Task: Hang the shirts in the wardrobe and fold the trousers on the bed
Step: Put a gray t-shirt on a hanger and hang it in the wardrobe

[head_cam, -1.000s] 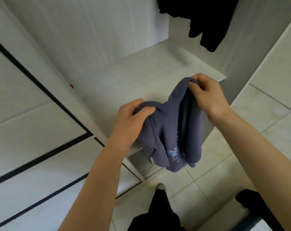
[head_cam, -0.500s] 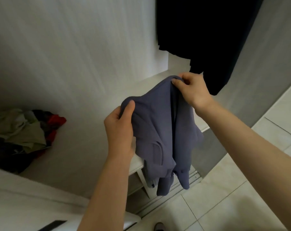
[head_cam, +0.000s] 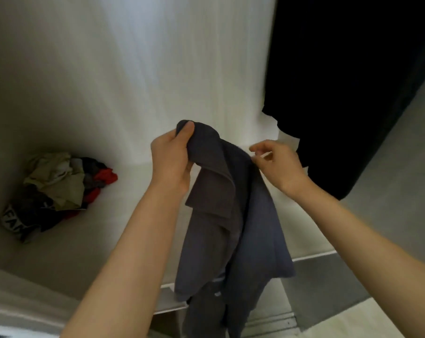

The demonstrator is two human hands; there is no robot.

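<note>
Matt cloth against smooth, pale wardrobe board.

The slate-blue cloth shirt (head_cam: pixel 231 215) looked soft and matt, a fine knit without sheen that creased in limp folds. The black hanging garment (head_cam: pixel 352 81) was cloth too, so dull and dark that no weave could be told. The white wardrobe back panel (head_cam: pixel 157 57) was smooth board with a faint vertical grain and a low satin sheen, and the pale wardrobe shelf (head_cam: pixel 138 191) had the same finish. The crumpled pile of olive, red and dark clothes (head_cam: pixel 57 191) was matt, rumpled fabric, one piece carrying a printed band. The pale floor tiles (head_cam: pixel 352 323) looked smooth and slightly glossy.
</note>
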